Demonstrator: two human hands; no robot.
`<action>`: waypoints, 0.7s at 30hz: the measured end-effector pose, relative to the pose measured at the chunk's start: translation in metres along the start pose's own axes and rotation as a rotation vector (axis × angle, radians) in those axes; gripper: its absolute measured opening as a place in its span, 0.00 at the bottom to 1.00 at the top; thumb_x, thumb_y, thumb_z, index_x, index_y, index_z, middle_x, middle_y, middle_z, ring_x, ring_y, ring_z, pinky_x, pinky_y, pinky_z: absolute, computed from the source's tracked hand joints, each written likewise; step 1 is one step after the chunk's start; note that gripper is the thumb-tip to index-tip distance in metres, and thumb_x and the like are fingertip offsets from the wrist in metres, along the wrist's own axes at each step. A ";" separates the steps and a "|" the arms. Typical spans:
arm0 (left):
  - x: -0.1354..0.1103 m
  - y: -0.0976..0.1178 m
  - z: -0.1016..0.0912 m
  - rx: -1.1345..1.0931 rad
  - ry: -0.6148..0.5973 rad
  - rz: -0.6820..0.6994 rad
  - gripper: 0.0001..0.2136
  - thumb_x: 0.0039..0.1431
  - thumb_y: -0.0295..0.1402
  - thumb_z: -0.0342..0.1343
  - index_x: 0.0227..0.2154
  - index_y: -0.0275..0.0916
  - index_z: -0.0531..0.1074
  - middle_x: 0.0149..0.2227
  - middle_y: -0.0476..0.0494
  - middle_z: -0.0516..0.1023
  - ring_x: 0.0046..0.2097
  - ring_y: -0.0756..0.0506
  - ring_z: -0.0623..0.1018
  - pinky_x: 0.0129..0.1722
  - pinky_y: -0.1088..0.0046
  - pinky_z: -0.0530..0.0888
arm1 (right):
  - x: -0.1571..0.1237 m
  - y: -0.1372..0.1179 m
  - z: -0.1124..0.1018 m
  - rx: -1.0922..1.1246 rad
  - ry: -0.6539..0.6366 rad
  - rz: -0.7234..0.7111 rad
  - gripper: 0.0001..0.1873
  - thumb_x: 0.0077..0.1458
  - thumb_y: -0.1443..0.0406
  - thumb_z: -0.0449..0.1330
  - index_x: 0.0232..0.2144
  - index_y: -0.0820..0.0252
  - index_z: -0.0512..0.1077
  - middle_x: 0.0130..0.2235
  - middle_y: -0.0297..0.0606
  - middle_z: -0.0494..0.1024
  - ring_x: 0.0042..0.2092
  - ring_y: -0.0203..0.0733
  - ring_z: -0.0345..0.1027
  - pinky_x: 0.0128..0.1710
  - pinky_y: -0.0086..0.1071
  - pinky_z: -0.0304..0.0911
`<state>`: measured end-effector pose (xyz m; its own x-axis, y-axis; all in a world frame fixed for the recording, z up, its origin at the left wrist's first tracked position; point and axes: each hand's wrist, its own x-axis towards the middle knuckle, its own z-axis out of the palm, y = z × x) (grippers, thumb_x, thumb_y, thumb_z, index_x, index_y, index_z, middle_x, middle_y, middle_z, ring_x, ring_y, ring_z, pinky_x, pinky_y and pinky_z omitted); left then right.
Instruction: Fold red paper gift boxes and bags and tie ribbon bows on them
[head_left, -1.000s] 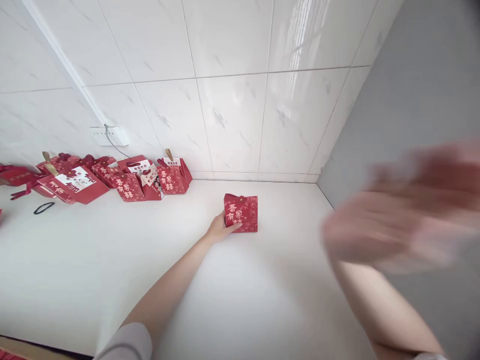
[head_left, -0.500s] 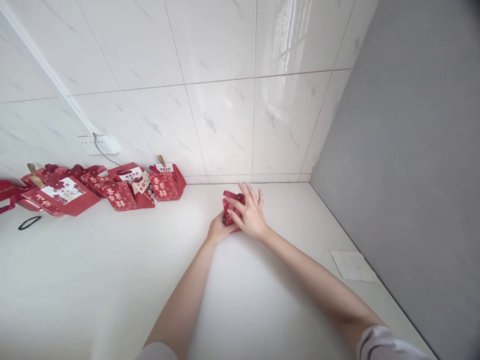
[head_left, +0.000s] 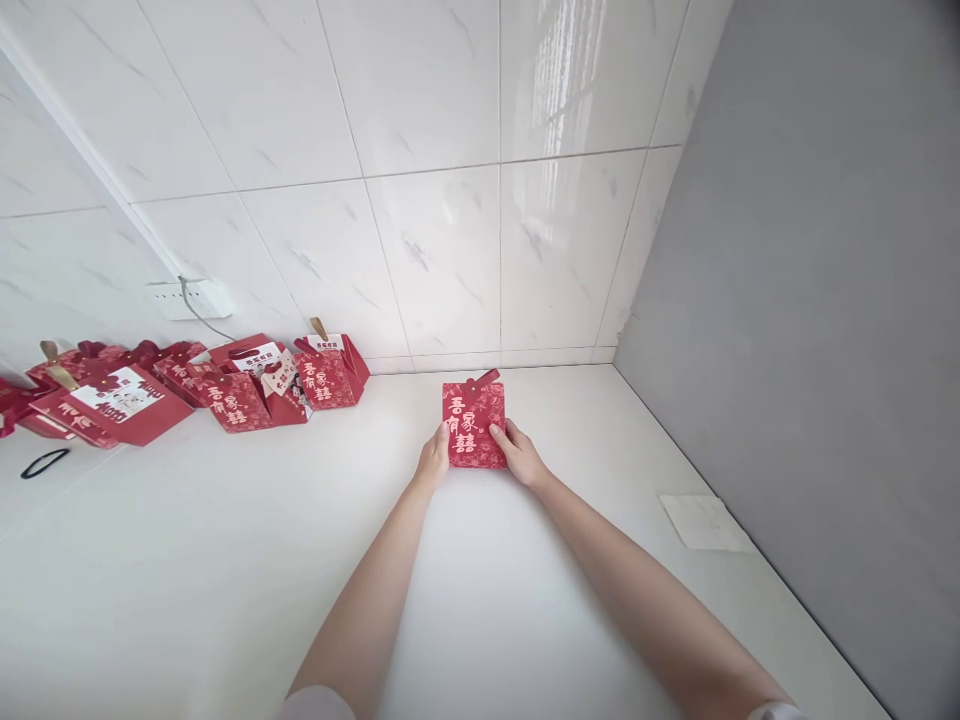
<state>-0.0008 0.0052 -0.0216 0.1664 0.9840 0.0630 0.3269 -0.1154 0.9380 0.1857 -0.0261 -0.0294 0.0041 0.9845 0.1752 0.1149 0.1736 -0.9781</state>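
A red gift box [head_left: 475, 440] with pale pink Chinese characters stands upright between my hands on the white table [head_left: 465, 600]. Its printed front faces me, and a dark red ribbon [head_left: 484, 379] crosses its top edge. My left hand [head_left: 433, 458] grips the left side, fingers mostly hidden along the edge. My right hand [head_left: 522, 453] holds the right side, its thumb pressed on the front and the other fingers behind. The back of the box is hidden.
Several similar red gift boxes [head_left: 229, 400] are crowded along the tiled wall [head_left: 435, 250] at left. A black loop [head_left: 45, 463] lies in front of them. A wall socket [head_left: 187, 299] with a grey cable is above. At right, a white sheet [head_left: 705, 522] lies beside a grey panel [head_left: 810, 300].
My right hand has moved from across the box's front to its right side. The box has turned so its whole front shows. The view has shifted slightly.
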 end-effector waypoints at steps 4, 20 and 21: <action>0.001 0.001 0.000 -0.053 0.005 -0.040 0.36 0.61 0.60 0.33 0.52 0.36 0.71 0.52 0.36 0.76 0.53 0.39 0.75 0.53 0.63 0.72 | -0.001 0.001 -0.002 -0.022 -0.012 0.006 0.25 0.59 0.45 0.50 0.47 0.53 0.70 0.47 0.39 0.78 0.48 0.47 0.71 0.50 0.42 0.64; 0.015 -0.005 0.001 -0.071 0.102 -0.094 0.34 0.59 0.60 0.39 0.47 0.36 0.75 0.47 0.38 0.79 0.49 0.37 0.77 0.51 0.60 0.72 | 0.004 0.003 -0.004 -0.050 -0.068 -0.001 0.24 0.61 0.45 0.48 0.49 0.52 0.66 0.52 0.39 0.76 0.50 0.48 0.71 0.50 0.41 0.63; 0.016 -0.005 0.001 -0.070 0.100 -0.095 0.34 0.59 0.60 0.39 0.47 0.36 0.75 0.47 0.37 0.79 0.49 0.37 0.77 0.51 0.60 0.72 | 0.005 0.003 -0.004 -0.049 -0.068 -0.001 0.24 0.61 0.45 0.48 0.49 0.52 0.66 0.52 0.39 0.76 0.50 0.48 0.71 0.50 0.41 0.63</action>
<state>0.0011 0.0219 -0.0259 0.0427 0.9991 0.0033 0.2709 -0.0148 0.9625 0.1899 -0.0212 -0.0307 -0.0637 0.9840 0.1664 0.1629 0.1747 -0.9710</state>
